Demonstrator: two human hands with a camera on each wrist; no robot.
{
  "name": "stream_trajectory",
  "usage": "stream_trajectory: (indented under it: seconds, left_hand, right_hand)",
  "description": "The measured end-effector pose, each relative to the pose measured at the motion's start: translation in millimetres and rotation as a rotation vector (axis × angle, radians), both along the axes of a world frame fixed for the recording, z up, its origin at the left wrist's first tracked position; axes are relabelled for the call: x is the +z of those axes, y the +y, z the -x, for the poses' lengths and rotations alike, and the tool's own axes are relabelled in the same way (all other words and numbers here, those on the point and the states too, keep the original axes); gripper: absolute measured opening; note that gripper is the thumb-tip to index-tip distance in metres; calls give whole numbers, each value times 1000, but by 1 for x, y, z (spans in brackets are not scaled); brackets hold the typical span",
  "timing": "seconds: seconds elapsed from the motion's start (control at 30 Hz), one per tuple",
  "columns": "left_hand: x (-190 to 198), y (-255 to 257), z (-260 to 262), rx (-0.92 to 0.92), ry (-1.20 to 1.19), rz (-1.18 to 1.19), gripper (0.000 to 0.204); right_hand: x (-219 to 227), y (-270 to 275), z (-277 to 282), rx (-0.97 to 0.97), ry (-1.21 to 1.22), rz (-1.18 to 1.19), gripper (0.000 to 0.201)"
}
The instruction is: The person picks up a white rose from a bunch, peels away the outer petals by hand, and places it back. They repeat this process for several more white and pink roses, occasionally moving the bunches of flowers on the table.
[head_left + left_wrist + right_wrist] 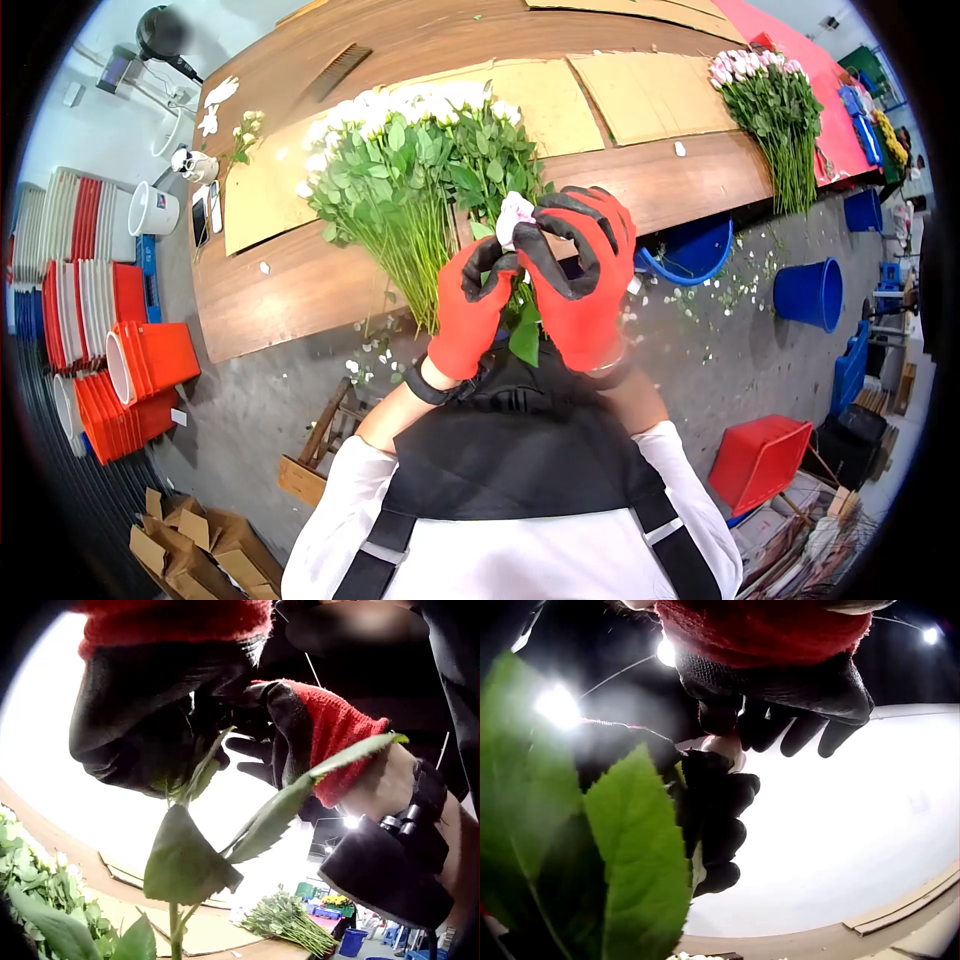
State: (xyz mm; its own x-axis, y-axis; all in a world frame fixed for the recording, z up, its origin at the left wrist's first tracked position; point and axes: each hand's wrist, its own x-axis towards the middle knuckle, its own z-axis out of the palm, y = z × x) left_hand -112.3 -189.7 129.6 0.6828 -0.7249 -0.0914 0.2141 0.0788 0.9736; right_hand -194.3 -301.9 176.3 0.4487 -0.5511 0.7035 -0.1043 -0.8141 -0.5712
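Head view, pale rose [514,216], left hand [470,305] partly obscuring stem [176,934]

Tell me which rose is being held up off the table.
The pale pink rose between the gloved left hand and right hand; the other roses lie on the table.

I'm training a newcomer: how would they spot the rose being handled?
Find the brown table, then the gloved left hand and right hand at its near edge. Between them is the pale pink rose, held singly; neighbouring roses lie bunched.
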Motion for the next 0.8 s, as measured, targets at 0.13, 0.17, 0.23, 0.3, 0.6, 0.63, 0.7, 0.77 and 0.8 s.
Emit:
stream_trajectory:
  seconds: [0.13, 0.17, 0.23, 0.3, 0.6, 0.63, 0.7, 0.77, 0.8]
  left_hand:
    - [1, 2, 2, 35, -18, -14, 30]
    - [-1, 2, 1, 32, -5, 1, 29]
    - [-6, 5, 0, 26, 22, 29, 28]
    - [2, 9, -3, -26, 226, 65, 27]
    - [13, 4, -11, 14, 176, 113, 27]
    - [13, 3, -9, 55, 101, 99, 26]
    - [12, 4, -4, 132, -47, 72, 26]
    - [5, 4, -4, 167, -212, 46, 28]
    - [3, 4, -3, 178, -288, 41, 27]
  right_hand:
    - [0, 4, 2, -40, -28, 184, 27]
    - [1, 6, 3, -12, -27, 187, 28]
    - [4, 9, 6, 42, -25, 193, 29]
    - [-1, 8, 6, 181, -92, 37, 32]
    - [-25, -13, 27, 735, -312, -678, 28]
    - [-22, -11, 30, 652, -282, -676, 28]
    - [-10, -6, 34, 491, -215, -680, 26]
    - [8, 9, 26, 255, -164, -656, 27]
    - [16, 13, 23, 223, -142, -600, 29]
